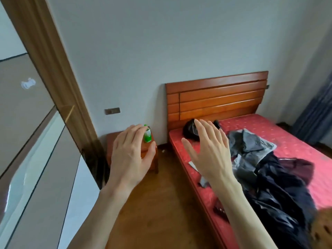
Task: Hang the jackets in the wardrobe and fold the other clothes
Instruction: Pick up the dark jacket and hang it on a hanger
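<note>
Both of my hands are raised in front of me with nothing in them. My left hand (130, 155) hovers over the floor in front of the nightstand, fingers loosely spread. My right hand (209, 150) is held flat with its fingers apart above the near edge of the red mattress (287, 135). On the bed lies a heap of clothes: a dark navy jacket (280, 193), a grey garment (251, 144), a maroon piece (298, 166) and a black item (189, 131) by the headboard. The wardrobe (36, 141) with sliding panels stands at my left.
A small wooden nightstand (152, 157) with a green bottle (147, 136) stands between wardrobe and bed. The wooden headboard (215, 99) is against the white wall. Dark blue curtains (316, 112) hang at the far right. Wooden floor (161, 203) runs between wardrobe and bed.
</note>
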Available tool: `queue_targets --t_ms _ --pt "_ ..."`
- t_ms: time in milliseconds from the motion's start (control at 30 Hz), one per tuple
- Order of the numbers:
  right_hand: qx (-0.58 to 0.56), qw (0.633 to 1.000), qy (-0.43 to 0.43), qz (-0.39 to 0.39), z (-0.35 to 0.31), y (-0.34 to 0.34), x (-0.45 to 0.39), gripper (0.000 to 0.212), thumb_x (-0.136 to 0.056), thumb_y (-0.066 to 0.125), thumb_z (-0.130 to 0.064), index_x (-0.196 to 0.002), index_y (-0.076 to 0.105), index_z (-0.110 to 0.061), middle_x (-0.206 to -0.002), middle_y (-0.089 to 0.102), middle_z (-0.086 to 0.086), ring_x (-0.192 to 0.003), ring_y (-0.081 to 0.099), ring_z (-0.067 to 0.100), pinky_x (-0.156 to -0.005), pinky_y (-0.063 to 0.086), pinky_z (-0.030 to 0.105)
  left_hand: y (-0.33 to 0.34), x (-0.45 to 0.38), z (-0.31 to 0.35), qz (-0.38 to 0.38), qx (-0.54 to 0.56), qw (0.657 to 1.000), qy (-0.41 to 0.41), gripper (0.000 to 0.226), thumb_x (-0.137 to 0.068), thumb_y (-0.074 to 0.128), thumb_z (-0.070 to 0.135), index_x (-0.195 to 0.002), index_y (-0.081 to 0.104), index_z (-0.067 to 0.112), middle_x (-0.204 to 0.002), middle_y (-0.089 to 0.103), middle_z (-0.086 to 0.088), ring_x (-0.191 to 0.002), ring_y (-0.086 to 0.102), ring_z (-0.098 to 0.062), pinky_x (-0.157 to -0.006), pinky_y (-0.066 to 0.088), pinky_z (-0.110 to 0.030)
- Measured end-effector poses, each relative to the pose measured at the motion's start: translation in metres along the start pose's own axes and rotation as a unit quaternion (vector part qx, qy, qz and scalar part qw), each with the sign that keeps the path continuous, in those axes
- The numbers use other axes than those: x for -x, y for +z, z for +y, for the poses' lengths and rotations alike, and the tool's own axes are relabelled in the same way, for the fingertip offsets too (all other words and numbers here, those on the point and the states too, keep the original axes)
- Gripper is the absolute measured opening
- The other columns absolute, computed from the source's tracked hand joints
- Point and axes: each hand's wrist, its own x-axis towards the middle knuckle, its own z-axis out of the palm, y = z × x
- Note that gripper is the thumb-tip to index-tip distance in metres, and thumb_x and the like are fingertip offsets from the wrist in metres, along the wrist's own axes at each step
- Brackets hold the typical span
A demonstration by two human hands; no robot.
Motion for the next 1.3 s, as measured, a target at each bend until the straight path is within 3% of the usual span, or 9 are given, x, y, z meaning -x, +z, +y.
queue_targets --t_ms 367,700,800,1300 --pt "0.094 0.983 0.158 0.026 0.103 -0.011 0.017 0.070 -0.101 0.052 -0.060 -0.156 0.042 -0.018 -0.159 0.046 0.002 -0.152 0.035 0.023 -0.126 0.024 0.047 0.104 -0.057 0.077 -0.093 0.128 0.979 0.128 0.055 -0.103 0.044 0.051 -0.146 0.053 0.018 -0.150 0.054 -0.002 -0.145 0.043 -0.019 -0.120 0.037 -0.044" --pt "0.132 0.951 0.273 0.063 0.204 -0.017 0.024 0.068 -0.101 0.049 -0.060 -0.156 0.042 -0.019 -0.159 0.045 0.001 -0.152 0.034 0.021 -0.126 0.025 0.047 0.207 -0.094 0.166 -0.152 0.189 0.944 0.225 0.053 -0.103 0.049 0.047 -0.145 0.054 0.016 -0.149 0.054 0.000 -0.146 0.040 -0.016 -0.123 0.029 -0.037" --pt "0.139 0.940 0.302 0.075 0.235 -0.023 0.018 0.069 -0.101 0.049 -0.060 -0.156 0.040 -0.020 -0.160 0.043 0.001 -0.153 0.032 0.021 -0.125 0.027 0.049 0.234 -0.115 0.197 -0.155 0.205 0.933 0.252 0.054 -0.102 0.049 0.048 -0.144 0.055 0.014 -0.148 0.055 0.000 -0.145 0.042 -0.017 -0.122 0.033 -0.042" --pt "0.186 0.894 0.399 0.087 0.367 -0.048 0.030 0.070 -0.101 0.051 -0.059 -0.158 0.036 -0.022 -0.162 0.040 -0.001 -0.153 0.031 0.019 -0.127 0.023 0.046 0.350 -0.143 0.323 -0.187 0.265 0.897 0.301 0.049 -0.101 0.054 0.041 -0.142 0.056 0.014 -0.145 0.058 -0.001 -0.143 0.045 -0.020 -0.120 0.034 -0.041"
